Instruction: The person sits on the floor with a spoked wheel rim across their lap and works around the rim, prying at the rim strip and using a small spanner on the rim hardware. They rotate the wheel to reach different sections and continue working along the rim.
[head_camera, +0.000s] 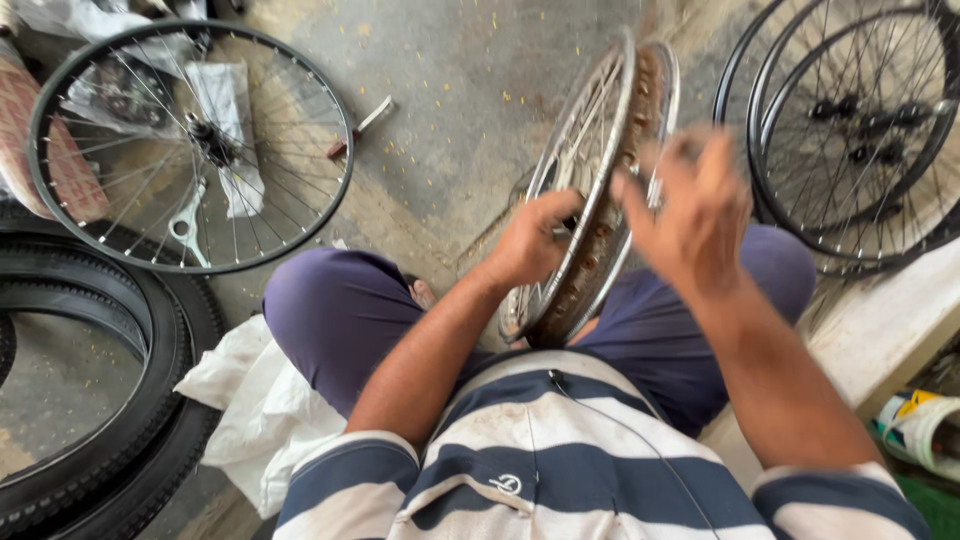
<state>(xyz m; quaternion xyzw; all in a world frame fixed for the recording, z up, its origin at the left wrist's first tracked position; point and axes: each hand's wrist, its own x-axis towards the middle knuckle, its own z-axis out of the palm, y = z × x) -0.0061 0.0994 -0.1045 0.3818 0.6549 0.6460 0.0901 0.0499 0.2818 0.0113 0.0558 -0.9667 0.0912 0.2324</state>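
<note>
— Between the knees, what stands there?

— A silver wheel rim (585, 160), upright on its edge, seen nearly edge-on. Its long line runs from low near the lap up and away from the body, leaning a little to the right.

— Which hand has it?

— The left hand (532, 240) is closed on the rim's left side, fingers curled around the metal low down, so most of the rim rises above and beyond that grip. The forearm comes in from the lower left, wrist nearly straight.

— And the other?

— The right hand (690, 205) is just right of the rim, at about its middle height, back of the hand toward the camera, fingers spread. It is blurred, so I cannot tell whether it touches or clamps anything.

— Nearer hand, then?

— Left, already on it. Farther left of that grip a black spoked wheel (190, 145) lies flat on the floor; tyres (110, 400) sit below it.
</note>
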